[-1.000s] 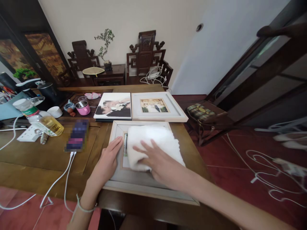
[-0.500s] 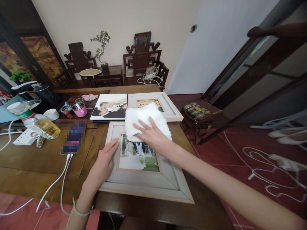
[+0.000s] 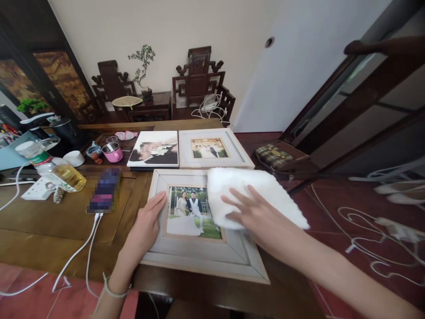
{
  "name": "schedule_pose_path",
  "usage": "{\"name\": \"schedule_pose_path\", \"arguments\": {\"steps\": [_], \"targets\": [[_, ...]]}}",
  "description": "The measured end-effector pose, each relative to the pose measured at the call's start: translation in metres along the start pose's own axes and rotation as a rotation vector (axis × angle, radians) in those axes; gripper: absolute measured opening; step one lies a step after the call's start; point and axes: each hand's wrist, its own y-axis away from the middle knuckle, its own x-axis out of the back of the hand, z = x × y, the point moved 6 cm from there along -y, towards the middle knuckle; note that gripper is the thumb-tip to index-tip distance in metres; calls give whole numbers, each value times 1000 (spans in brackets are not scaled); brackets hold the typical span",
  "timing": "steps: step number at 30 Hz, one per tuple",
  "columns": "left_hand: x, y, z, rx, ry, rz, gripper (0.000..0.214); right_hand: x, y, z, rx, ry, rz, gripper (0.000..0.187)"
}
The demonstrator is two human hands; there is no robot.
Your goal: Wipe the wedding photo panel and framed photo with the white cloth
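Observation:
A pale grey picture frame (image 3: 199,259) with a light wood edge lies flat on the table in front of me. Inside it is a photo (image 3: 191,212) of a couple outdoors. My left hand (image 3: 148,223) rests on the frame's left side, fingers stretched out along it. On the right side, my right hand (image 3: 247,210) has a fluffy white cloth (image 3: 265,188) under its spread fingers and presses it against the frame. The cloth covers the upper right corner and hangs past the frame's edge.
Behind lie a second framed photo (image 3: 239,148) and a white-edged photo panel (image 3: 166,137). To the left are a phone (image 3: 104,190) on white cables, a bottle of yellow liquid (image 3: 69,175), a power strip (image 3: 36,188) and a pink cup (image 3: 113,153). A plaid bag (image 3: 274,155) sits at right.
My right hand has moved the white cloth right and toward me, from the frame's top edge to its right side. The couple's photo and the second frame are now uncovered. My left hand stays put.

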Motion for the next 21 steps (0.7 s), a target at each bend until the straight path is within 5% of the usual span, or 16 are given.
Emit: {"name": "schedule_pose_path", "arguments": {"steps": [5, 8, 14, 17, 21], "targets": [[-2, 0, -2, 46, -29, -13, 67, 8, 54, -52, 98, -173, 172, 33], [-1, 0, -1, 48, -33, -35, 70, 21, 69, -69, 143, -213, 170, 37], [1, 1, 0, 25, 17, -42, 70, 20, 15, -21, -112, -197, -70, 66], [2, 1, -1, 22, 34, -24, 68, 14, -21, 7, -165, -81, -65, 67], [2, 1, -2, 11, 58, 16, 67, 13, -22, 3, -121, -82, -79, 65]]}}
